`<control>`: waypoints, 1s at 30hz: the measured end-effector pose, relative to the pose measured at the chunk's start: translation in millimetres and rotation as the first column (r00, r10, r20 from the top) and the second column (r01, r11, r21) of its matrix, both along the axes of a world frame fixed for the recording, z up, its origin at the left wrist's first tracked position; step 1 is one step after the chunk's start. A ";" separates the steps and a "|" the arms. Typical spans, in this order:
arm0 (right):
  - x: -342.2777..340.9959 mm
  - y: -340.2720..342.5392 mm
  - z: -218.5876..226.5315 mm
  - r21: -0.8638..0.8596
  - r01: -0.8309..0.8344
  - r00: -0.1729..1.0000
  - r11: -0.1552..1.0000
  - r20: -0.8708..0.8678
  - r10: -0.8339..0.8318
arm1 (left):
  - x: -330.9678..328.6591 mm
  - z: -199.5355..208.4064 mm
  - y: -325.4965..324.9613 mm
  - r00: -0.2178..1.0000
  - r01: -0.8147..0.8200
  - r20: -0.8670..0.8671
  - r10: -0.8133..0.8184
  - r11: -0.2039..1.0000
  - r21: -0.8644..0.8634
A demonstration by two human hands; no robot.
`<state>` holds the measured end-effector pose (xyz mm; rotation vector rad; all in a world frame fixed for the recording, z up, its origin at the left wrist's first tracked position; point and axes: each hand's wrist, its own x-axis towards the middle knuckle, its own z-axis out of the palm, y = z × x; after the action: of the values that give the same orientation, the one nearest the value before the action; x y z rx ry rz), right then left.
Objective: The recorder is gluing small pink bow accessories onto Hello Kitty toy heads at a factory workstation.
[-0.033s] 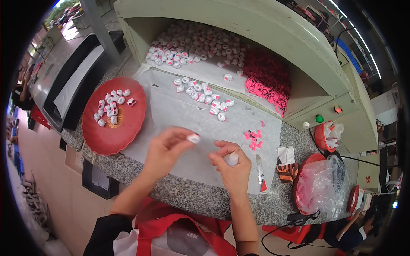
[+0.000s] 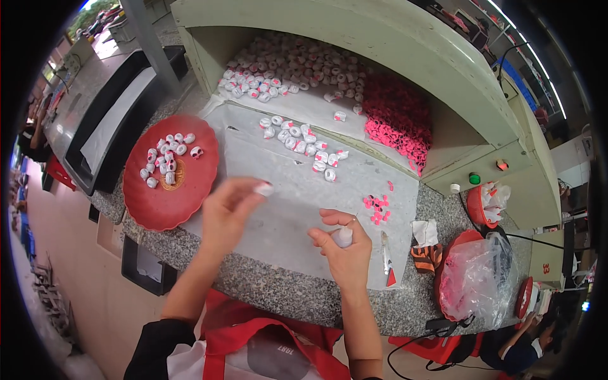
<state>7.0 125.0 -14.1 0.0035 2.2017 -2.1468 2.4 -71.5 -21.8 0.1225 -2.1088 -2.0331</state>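
My left hand (image 2: 229, 206), slightly blurred, pinches a small round white piece (image 2: 264, 189) with a dark pink mark, above the white sheet (image 2: 278, 234) near the red plate. In my right hand (image 2: 347, 253) is a small white squeeze bottle (image 2: 342, 237), held in the curled fingers over the sheet's near part. Several similar white pieces (image 2: 295, 132) with pink marks lie along the far side of the sheet. To the right is a scatter of small pink pieces (image 2: 377, 209). The red scalloped plate (image 2: 142, 206) on the left bears more white pieces.
A pale green cabinet (image 2: 354, 38) overhangs piles of white pieces and pink parts (image 2: 399, 126). At right lie a cutter knife (image 2: 386, 250), a striped cloth (image 2: 427, 258), a red bowl (image 2: 482, 212) and a plastic bag (image 2: 481, 272). A black tray (image 2: 88, 152) stands far left.
My left hand has moved left toward the red plate, carrying the white piece. My right hand stays nearly in place with the bottle.
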 end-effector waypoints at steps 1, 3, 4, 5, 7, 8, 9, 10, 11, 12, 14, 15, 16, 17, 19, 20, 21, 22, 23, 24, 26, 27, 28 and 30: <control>-0.7 0.8 -3.3 0.142 0.032 0.999 0.989 -0.003 -0.032 | -7.5 -3.5 -21.4 0.983 -0.178 -0.076 0.169 0.975 -0.134; -0.1 5.9 -3.9 0.129 0.040 0.998 0.991 0.052 -0.047 | -13.2 -7.6 -61.4 0.925 -0.374 -0.120 0.360 0.809 -0.453; 0.8 9.8 -2.4 0.125 0.061 0.992 0.990 0.102 -0.074 | -19.6 -7.6 -61.3 0.925 -0.374 -0.119 0.361 0.808 -0.456; 1.5 10.5 -2.6 0.124 0.063 0.992 0.990 0.102 -0.076 | -27.7 -9.8 -58.8 0.870 -0.491 -0.339 0.357 0.581 -0.649; 3.0 9.5 -2.4 0.116 0.067 0.997 0.991 0.034 -0.071 | -41.2 -11.2 -36.6 0.872 -0.490 -0.431 0.234 0.453 -0.745; 4.9 9.0 3.3 0.120 0.059 0.997 0.991 0.032 -0.064 | -52.3 -10.8 -8.2 0.930 -0.359 -0.328 0.166 0.606 -0.710; 7.7 7.7 10.0 0.102 0.070 0.997 0.992 0.026 -0.073 | -62.7 -15.9 16.4 0.947 -0.269 -0.319 0.036 0.633 -0.726; 10.0 9.2 14.3 0.086 0.084 0.996 0.993 0.019 -0.086 | -73.7 -24.2 37.9 0.946 -0.175 -0.309 -0.097 0.650 -0.740; 11.8 13.2 14.3 0.086 0.068 0.997 0.994 0.015 -0.070 | -84.2 -35.3 51.5 0.943 -0.128 -0.275 -0.186 0.560 -0.818; 16.0 20.4 13.5 0.092 0.088 0.996 0.992 0.019 -0.090 | -91.8 -43.0 60.6 0.933 -0.075 -0.225 -0.280 0.462 -0.884; 22.2 32.0 11.4 0.098 0.116 0.993 0.988 0.020 -0.119 | -99.7 -48.9 64.1 0.930 -0.111 -0.239 -0.278 0.406 -0.907; 24.6 36.9 9.0 0.082 0.148 0.989 0.986 -0.007 -0.148 | -101.3 -48.9 66.1 0.927 -0.146 -0.251 -0.280 0.348 -0.926; 25.7 40.6 7.7 0.064 0.176 0.984 0.982 -0.034 -0.174 | -99.5 -47.7 64.4 0.924 -0.145 -0.252 -0.286 0.347 -0.926; 27.0 43.0 7.0 0.056 0.186 0.982 0.981 -0.032 -0.184 | -94.5 -45.3 58.5 0.942 -0.089 -0.212 -0.262 0.413 -0.906; 25.2 47.3 4.6 0.130 0.136 0.982 0.982 -0.146 -0.117 | -83.0 -28.2 54.2 0.952 -0.028 -0.169 -0.257 0.476 -0.879; 24.0 46.1 6.0 0.126 0.160 0.979 0.979 -0.144 -0.141 | -68.6 -5.9 55.6 0.953 0.293 0.060 -0.297 0.853 -0.433; 24.7 41.5 15.0 -0.042 0.164 0.980 0.986 -0.111 -0.168 | -52.0 11.0 56.0 0.867 0.394 0.233 -0.440 0.893 0.218; 25.4 35.7 24.4 -0.210 0.156 0.981 0.965 -0.081 -0.176 | -37.4 17.4 55.4 0.866 0.397 0.235 -0.440 0.893 0.211; 27.2 32.2 31.1 -0.214 0.159 0.980 0.964 -0.083 -0.180 | -25.1 19.9 56.4 0.838 0.358 0.194 -0.510 0.782 0.510; 30.9 30.8 37.2 -0.187 0.177 0.980 0.966 -0.053 -0.190 | -15.6 21.5 58.3 0.816 0.281 0.133 -0.563 0.586 0.760; 38.1 29.9 38.9 -0.152 0.196 0.979 0.969 -0.023 -0.201 | -5.6 26.1 62.3 0.835 0.282 0.124 -0.536 0.611 0.739; 42.3 30.4 37.3 -0.029 0.246 0.946 0.969 -0.209 -0.246 | -2.1 26.7 64.1 0.855 0.281 0.115 -0.506 0.638 0.717; 45.7 30.4 36.5 0.083 0.311 0.883 0.947 -0.393 -0.256 | 0.6 23.8 65.1 0.855 0.279 0.113 -0.505 0.634 0.721; 50.6 26.3 41.8 0.134 0.372 0.857 0.919 -0.429 -0.284 | 2.2 16.1 65.7 0.924 0.379 -0.072 -0.375 0.877 0.296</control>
<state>57.6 151.3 27.7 -0.0586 2.8499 -2.2231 4.6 -5.8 -5.8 -0.2803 -1.9080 -2.5671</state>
